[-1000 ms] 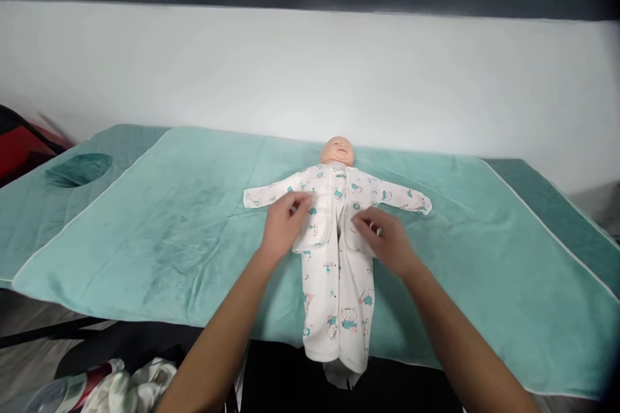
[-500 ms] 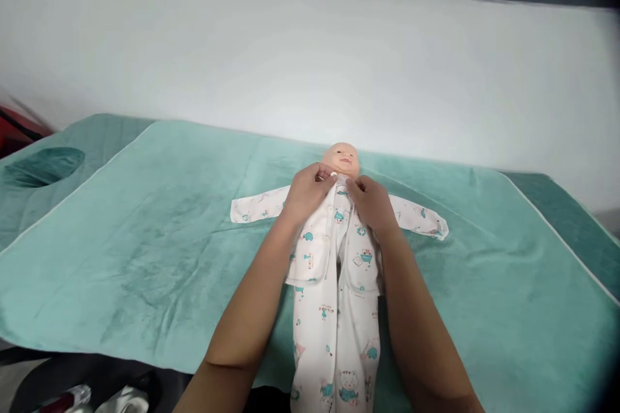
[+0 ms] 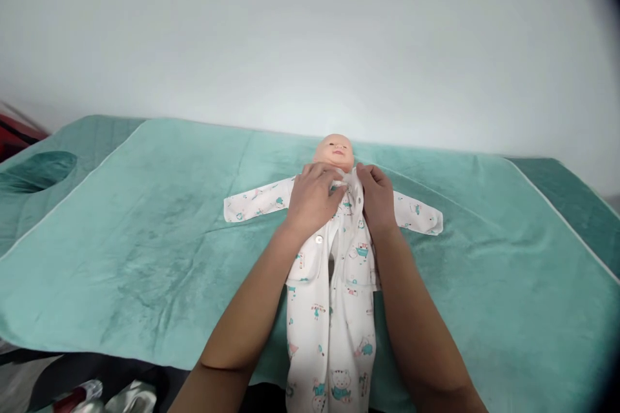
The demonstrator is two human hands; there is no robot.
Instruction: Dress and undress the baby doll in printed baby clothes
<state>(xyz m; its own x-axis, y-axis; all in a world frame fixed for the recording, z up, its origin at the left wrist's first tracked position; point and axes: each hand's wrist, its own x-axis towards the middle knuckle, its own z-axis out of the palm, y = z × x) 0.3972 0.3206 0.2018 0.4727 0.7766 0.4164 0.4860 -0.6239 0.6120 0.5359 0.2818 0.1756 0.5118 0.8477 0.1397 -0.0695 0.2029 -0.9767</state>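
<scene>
A baby doll [image 3: 334, 151] lies on its back, its head away from me, dressed in a white printed baby jacket [image 3: 361, 250] and matching pants [image 3: 310, 335]. The jacket's front hangs apart, and a snap button [image 3: 318, 240] shows on its left flap. My left hand [image 3: 316, 199] rests over the upper left chest just below the chin, thumb and fingers apart, touching the cloth. Pinched in my right hand [image 3: 378, 197] is the right front edge of the jacket near the collar, lifted a little. My hands cover parts of the collar.
A green plush cover [image 3: 155, 239] spreads under the doll, up to a white wall [image 3: 290, 45]. At the far left the cover dips into a round hollow [image 3: 41, 170]. Plastic-wrapped items [image 3: 130, 397] sit low at the bottom left.
My left hand has let go of the left collar edge and moved inward over the chest. My right hand has raised the right jacket edge. The view has tilted slightly down.
</scene>
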